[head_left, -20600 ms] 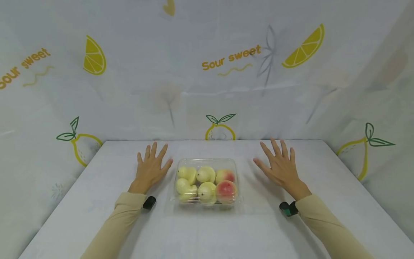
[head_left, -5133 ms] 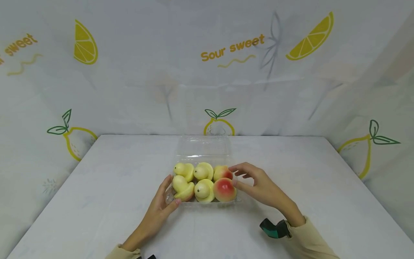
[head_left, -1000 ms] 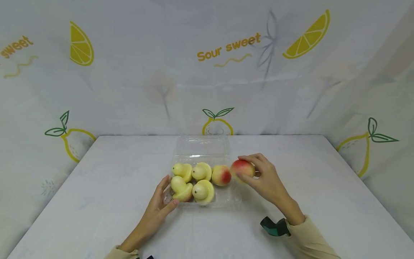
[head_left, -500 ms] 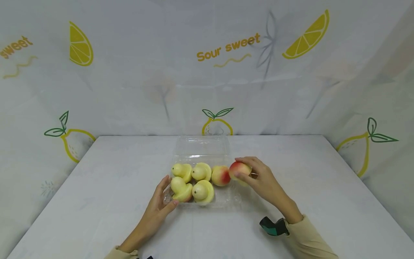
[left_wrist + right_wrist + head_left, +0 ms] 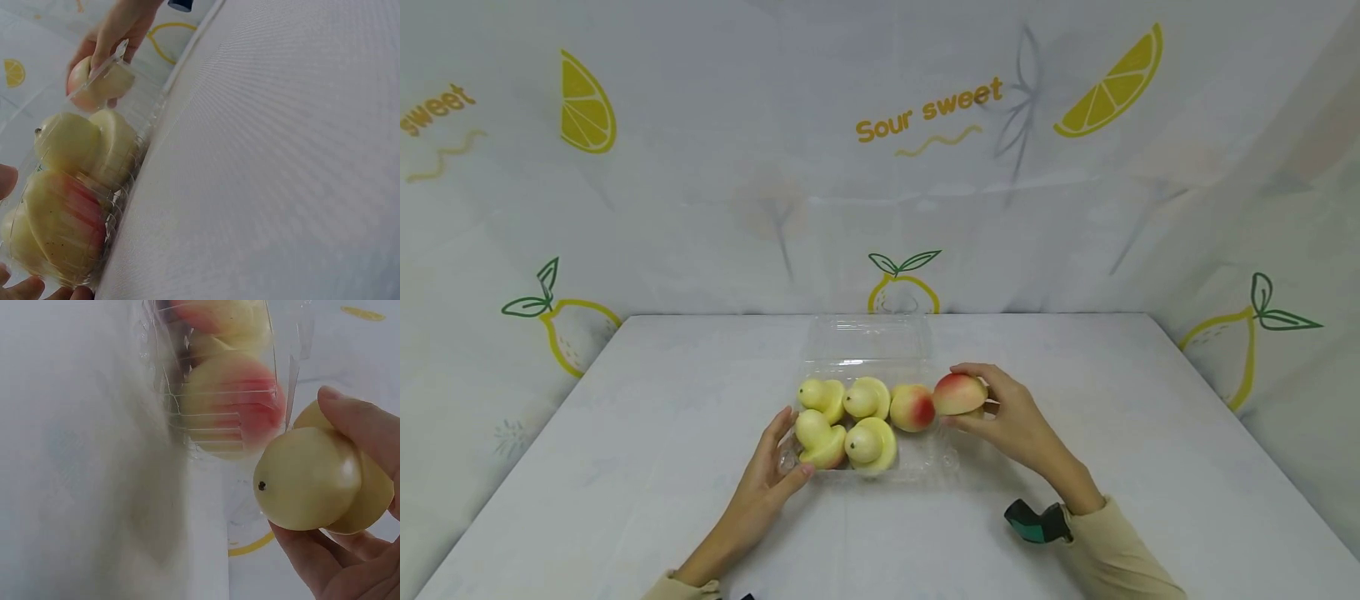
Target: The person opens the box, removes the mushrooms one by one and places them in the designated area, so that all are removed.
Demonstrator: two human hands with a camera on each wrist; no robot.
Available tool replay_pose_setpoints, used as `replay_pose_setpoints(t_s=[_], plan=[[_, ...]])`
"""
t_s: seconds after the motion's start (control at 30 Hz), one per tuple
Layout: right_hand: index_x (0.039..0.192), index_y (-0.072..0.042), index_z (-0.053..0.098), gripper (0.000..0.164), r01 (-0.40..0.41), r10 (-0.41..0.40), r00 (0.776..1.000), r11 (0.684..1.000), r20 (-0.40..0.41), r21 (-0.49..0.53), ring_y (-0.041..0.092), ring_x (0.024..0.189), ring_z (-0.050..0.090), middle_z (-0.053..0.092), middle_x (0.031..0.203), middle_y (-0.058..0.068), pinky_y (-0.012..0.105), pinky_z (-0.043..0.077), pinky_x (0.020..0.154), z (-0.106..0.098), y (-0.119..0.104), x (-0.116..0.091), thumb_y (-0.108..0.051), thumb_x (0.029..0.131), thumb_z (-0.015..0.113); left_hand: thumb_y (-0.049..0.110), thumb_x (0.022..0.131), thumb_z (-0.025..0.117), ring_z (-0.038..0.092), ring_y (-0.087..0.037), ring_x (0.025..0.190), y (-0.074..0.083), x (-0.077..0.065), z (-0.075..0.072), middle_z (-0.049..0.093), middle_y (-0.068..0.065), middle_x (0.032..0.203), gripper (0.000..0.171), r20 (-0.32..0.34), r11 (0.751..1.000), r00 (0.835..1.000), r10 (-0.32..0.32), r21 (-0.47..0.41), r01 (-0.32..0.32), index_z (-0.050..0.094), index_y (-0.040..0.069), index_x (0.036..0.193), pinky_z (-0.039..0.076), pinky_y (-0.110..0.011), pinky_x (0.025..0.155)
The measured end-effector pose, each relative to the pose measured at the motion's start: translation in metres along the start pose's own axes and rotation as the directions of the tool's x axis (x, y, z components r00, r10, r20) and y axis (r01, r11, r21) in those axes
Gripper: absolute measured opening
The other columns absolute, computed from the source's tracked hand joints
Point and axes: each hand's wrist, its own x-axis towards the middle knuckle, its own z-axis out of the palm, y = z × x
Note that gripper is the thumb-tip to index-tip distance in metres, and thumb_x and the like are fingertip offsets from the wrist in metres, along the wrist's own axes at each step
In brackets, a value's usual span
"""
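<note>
My left hand (image 5: 763, 479) holds the left end of a clear plastic box (image 5: 917, 457), thumb at its front corner and fingers at its side. In the right hand (image 5: 1018, 421), just off the box's right end, is a peach-like fruit (image 5: 958, 392) with a red blush, pinched between thumb and fingers. The right wrist view shows this fruit (image 5: 306, 478) as a round pale-yellow knob with a dark spot, joined to a wider cap. Several similar fruits (image 5: 868, 446) lie in the box, and a red-blushed fruit (image 5: 913, 408) sits at its back right. The front right place in the box is bare.
The box's transparent lid (image 5: 868, 340) stands folded back behind it. A white-covered table (image 5: 587, 467) extends around the box. Behind it hangs a white cloth (image 5: 715, 167) printed with lemons. A black and green wrist device (image 5: 1036, 522) sits at the right cuff.
The lid, closed at first, now stands folded back. The right hand has lifted the front right fruit out and lately tilted it beside the box. The left hand stays at the box's left end.
</note>
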Motion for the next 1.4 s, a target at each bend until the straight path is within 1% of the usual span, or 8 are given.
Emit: replay_pose_setpoints(t_s=[0.1,0.2,0.33,0.5,0.77,1.1,1.27,1.4], plan=[[0.130,-0.007,0.058,0.061,-0.018,0.018,1.000,0.999,-0.001,0.051,0.017,0.101,0.065,0.064,0.123,0.013,0.021,0.058,0.083,-0.001,0.003,0.001,-0.012,0.075,0.086,0.015,0.098,0.059,0.005,-0.049,0.151,0.001,0.000,0.000,0.004,-0.020,0.166,0.083,-0.001,1.000,1.000,-0.002,-0.004,0.002,0.004,0.007,0.159,0.026,-0.055,0.115],[0.134,-0.008,0.055,0.062,-0.045,0.041,0.998,0.994,0.037,0.095,0.020,0.103,0.067,0.062,0.128,0.015,0.020,0.057,0.084,-0.004,0.003,0.001,-0.011,0.079,0.084,0.016,0.098,0.059,0.004,-0.049,0.151,0.002,0.000,0.001,0.004,-0.020,0.166,0.082,-0.003,1.000,1.000,0.001,-0.001,-0.001,0.004,0.007,0.159,0.026,-0.056,0.115],[0.143,-0.005,0.047,0.068,-0.082,0.067,0.990,0.989,0.121,0.124,0.031,0.110,0.066,0.054,0.139,0.020,0.025,0.057,0.090,-0.009,0.002,0.000,-0.010,0.083,0.080,0.016,0.099,0.059,0.004,-0.050,0.151,0.002,-0.001,0.001,0.004,-0.021,0.166,0.082,-0.003,1.000,1.000,0.002,0.000,-0.002,0.005,0.006,0.159,0.025,-0.056,0.115],[0.145,-0.006,0.044,0.072,-0.097,0.072,0.981,0.986,0.182,0.132,0.032,0.111,0.065,0.048,0.145,0.020,0.029,0.057,0.092,-0.015,0.000,-0.001,-0.007,0.082,0.079,0.016,0.098,0.060,0.005,-0.049,0.151,0.002,0.000,0.001,0.005,-0.020,0.166,0.083,-0.005,1.000,1.000,-0.010,0.000,0.010,0.004,0.008,0.159,0.024,-0.057,0.116],[0.139,-0.006,0.049,0.073,-0.074,0.064,0.994,0.992,0.094,0.106,0.028,0.105,0.067,0.053,0.140,0.015,0.031,0.058,0.091,-0.016,0.002,0.000,-0.013,0.076,0.086,0.016,0.098,0.060,0.005,-0.047,0.152,0.000,0.001,0.000,0.004,-0.018,0.166,0.084,-0.001,1.000,1.000,-0.020,-0.011,0.020,0.004,0.010,0.159,0.027,-0.053,0.115],[0.138,-0.007,0.050,0.073,-0.067,0.065,0.997,0.996,0.041,0.066,0.019,0.099,0.067,0.055,0.134,0.014,0.023,0.058,0.088,-0.021,0.008,0.000,-0.015,0.076,0.087,0.015,0.098,0.059,0.004,-0.049,0.151,0.000,0.000,0.000,0.004,-0.020,0.166,0.083,-0.002,1.000,1.000,-0.008,-0.010,0.008,0.004,0.007,0.159,0.025,-0.056,0.116],[0.139,-0.006,0.050,0.072,-0.086,0.085,0.996,0.995,0.020,0.046,0.022,0.097,0.067,0.056,0.132,0.015,0.022,0.058,0.085,-0.025,0.014,0.001,-0.016,0.078,0.086,0.016,0.099,0.058,0.004,-0.051,0.150,0.001,0.000,0.001,0.006,-0.021,0.165,0.080,-0.004,1.000,1.000,0.002,-0.001,-0.002,0.005,0.008,0.159,0.023,-0.062,0.116],[0.142,-0.011,0.048,0.074,-0.126,0.126,0.992,0.992,0.018,0.026,0.024,0.099,0.068,0.055,0.135,0.012,0.023,0.058,0.084,-0.029,0.020,0.003,-0.021,0.079,0.085,0.016,0.100,0.058,0.005,-0.052,0.150,0.001,-0.001,0.001,0.008,-0.022,0.165,0.079,-0.007,1.000,1.000,0.008,0.011,-0.007,0.007,0.008,0.159,0.024,-0.065,0.114]])
